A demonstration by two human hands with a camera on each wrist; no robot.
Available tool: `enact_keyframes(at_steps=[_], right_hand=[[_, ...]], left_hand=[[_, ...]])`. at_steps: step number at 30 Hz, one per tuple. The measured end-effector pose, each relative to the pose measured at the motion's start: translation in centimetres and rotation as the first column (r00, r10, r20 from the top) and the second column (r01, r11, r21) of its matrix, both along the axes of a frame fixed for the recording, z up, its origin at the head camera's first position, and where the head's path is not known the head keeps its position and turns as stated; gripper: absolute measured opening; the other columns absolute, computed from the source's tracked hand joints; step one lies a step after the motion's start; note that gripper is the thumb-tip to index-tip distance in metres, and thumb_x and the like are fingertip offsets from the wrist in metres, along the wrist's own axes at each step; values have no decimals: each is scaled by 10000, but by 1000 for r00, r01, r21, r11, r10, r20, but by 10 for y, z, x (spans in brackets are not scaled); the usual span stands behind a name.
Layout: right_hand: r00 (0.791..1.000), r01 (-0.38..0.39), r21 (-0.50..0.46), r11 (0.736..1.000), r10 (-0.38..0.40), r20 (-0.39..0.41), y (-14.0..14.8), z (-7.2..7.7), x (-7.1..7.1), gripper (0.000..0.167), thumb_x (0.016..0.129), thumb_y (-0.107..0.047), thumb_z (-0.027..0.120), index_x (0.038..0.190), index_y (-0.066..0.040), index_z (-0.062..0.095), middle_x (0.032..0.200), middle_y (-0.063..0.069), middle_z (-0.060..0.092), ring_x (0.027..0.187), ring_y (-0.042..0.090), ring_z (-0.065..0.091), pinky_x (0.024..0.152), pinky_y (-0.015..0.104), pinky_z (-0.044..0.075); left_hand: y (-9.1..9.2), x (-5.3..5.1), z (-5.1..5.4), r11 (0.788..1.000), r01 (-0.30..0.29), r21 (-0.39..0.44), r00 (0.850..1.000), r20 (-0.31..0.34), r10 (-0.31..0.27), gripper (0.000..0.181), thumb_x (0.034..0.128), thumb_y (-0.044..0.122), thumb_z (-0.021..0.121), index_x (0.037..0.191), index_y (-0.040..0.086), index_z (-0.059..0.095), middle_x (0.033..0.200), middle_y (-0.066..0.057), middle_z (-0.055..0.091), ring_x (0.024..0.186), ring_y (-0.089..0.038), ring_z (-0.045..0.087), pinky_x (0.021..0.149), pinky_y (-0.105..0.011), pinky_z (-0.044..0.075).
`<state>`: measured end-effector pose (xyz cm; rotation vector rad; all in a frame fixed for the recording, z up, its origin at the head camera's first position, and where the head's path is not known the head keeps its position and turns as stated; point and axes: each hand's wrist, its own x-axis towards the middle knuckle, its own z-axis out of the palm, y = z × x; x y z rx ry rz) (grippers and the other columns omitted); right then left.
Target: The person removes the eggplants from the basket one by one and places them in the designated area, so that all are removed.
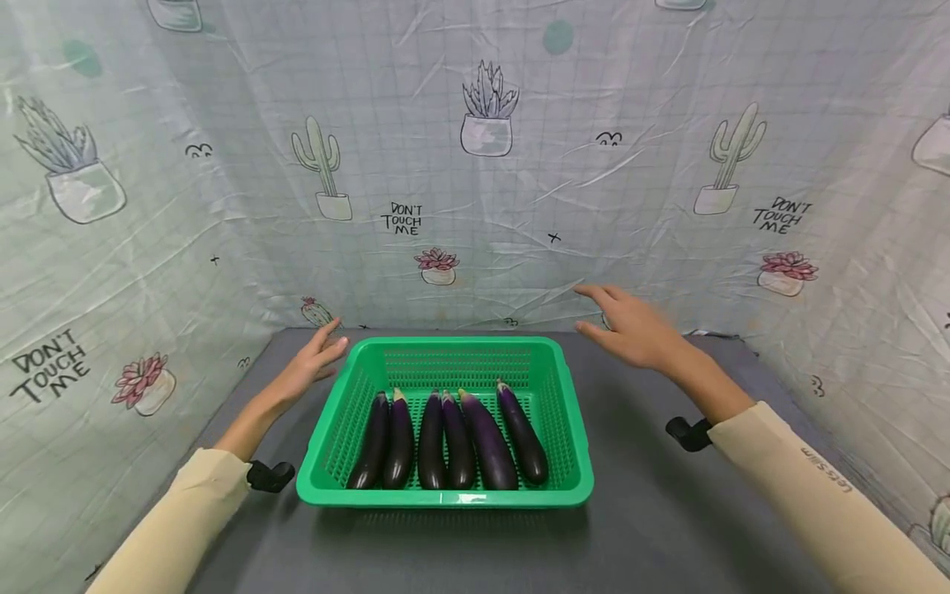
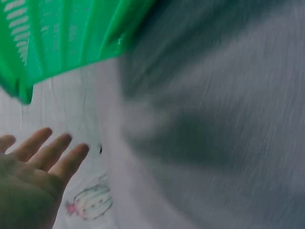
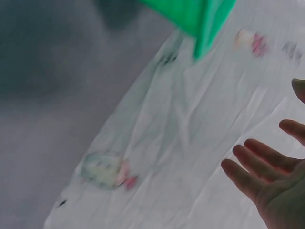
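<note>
Several dark purple eggplants (image 1: 448, 445) lie side by side in a green plastic basket (image 1: 445, 497), stems toward the back. My left hand (image 1: 306, 370) is beside the basket's left rim, fingers extended and holding nothing. In the left wrist view, that hand (image 2: 35, 176) shows spread fingers apart from the basket (image 2: 71, 38). Off the basket's back right corner, my right hand (image 1: 623, 328) hovers with thumb and fingers apart and nothing between them. The right wrist view shows this hand (image 3: 271, 176) with loosely extended fingers, away from the basket's edge (image 3: 190, 19).
The basket stands on a grey table (image 1: 638, 511). A pale curtain (image 1: 475, 206) printed with potted cacti and lettering hangs behind the table and along both sides. Black straps with mounts (image 1: 690, 434) sit at both wrists.
</note>
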<state>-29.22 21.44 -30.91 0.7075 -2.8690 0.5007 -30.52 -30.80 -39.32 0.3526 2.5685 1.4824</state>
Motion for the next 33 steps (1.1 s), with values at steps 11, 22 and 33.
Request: enact_keyframes(at_steps=[11,22,33], right_hand=[[966,-234,-136,963,246,81,-68,0,12,626,1051,-291,622,1604,-145,370,1568,187,457,1333,372,583,1012,562,531],[820,-271,-453,850,450,353,-128,2,23,538,1065,-279,587,1569,-210,412,1484,125,561,1307,309,612,1039,459,533],[604,-147,-598,788,550,576,-199,-29,32,547,1058,-239,600,1567,-169,411,1469,154,563,1290,322,622,1011,504,564]], left_hand=[[19,5,-24,983,26,184,998,58,-37,699,1108,217,460,1684,144,72,1702,-272,165,1280,-323,622,887,-273,577],[19,4,-30,980,-8,196,998,66,-5,687,1113,255,440,1683,229,58,1704,-225,216,1280,-300,630,880,-238,573],[26,6,-37,975,-12,220,999,36,4,652,1113,230,390,1685,257,78,1763,-10,-26,1609,-364,91,1217,-448,308]])
